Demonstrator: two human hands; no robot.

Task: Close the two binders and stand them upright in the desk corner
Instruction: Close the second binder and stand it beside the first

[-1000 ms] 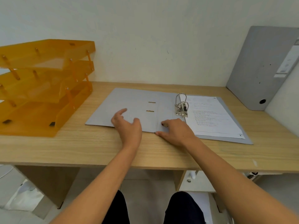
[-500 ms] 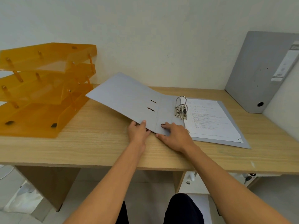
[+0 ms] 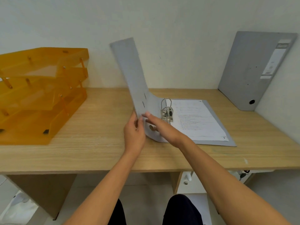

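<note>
A grey lever-arch binder lies open in the middle of the desk, its back board flat with white printed sheets (image 3: 197,120) on it and the metal ring mechanism (image 3: 167,111) standing up. Its front cover (image 3: 129,73) is lifted nearly vertical. My left hand (image 3: 134,133) pinches the cover's near edge from the outside. My right hand (image 3: 160,127) rests on the inside of the spine beside the rings. A second grey binder (image 3: 253,70) is closed and stands leaning in the far right corner against the walls.
An orange three-tier letter tray (image 3: 40,93) fills the desk's left side. Walls bound the wooden desk (image 3: 100,143) at the back and right. A drawer unit with keys (image 3: 243,173) sits under the desk front.
The front cover has swung up from flat on the desk to almost vertical, lifted by my left hand. My right hand stayed at the spine.
</note>
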